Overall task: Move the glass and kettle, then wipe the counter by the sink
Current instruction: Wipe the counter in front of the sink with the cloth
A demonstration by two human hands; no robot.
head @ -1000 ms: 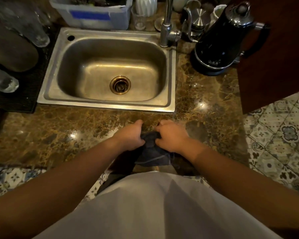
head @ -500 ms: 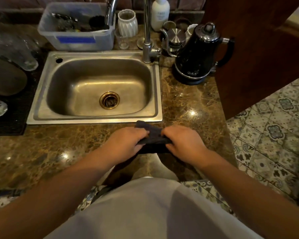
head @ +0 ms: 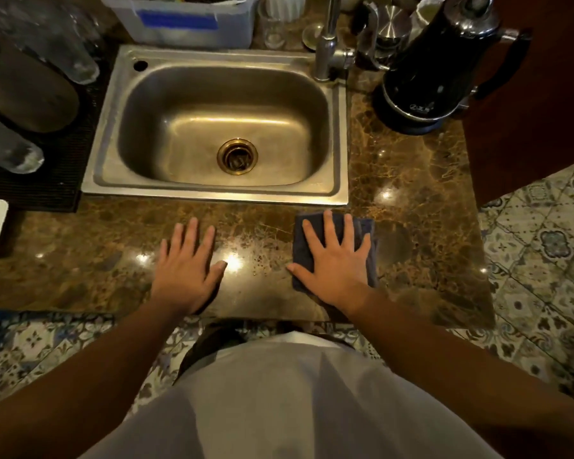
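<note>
A folded dark blue cloth (head: pixel 367 233) lies flat on the brown marble counter (head: pixel 411 200), just in front of the sink's right front corner. My right hand (head: pixel 333 260) presses flat on the cloth with fingers spread. My left hand (head: pixel 188 263) rests flat on the bare counter, fingers apart, holding nothing. The black kettle (head: pixel 428 71) stands at the back right beside the tap. A small clear glass (head: pixel 274 24) stands behind the sink, left of the tap.
The steel sink (head: pixel 340 134) fills the middle. A tap (head: pixel 327 51) rises at its back right. A plastic bin (head: pixel 193 24) sits behind it. Upturned glasses (head: pixel 63 51) lie on a black mat (head: pixel 47 190) at left. A wooden panel (head: pixel 537 111) stands at right above patterned floor tiles.
Both hands held the cloth bunched between them at the counter edge; now the cloth lies flat under my right hand and my left hand has let go and moved left.
</note>
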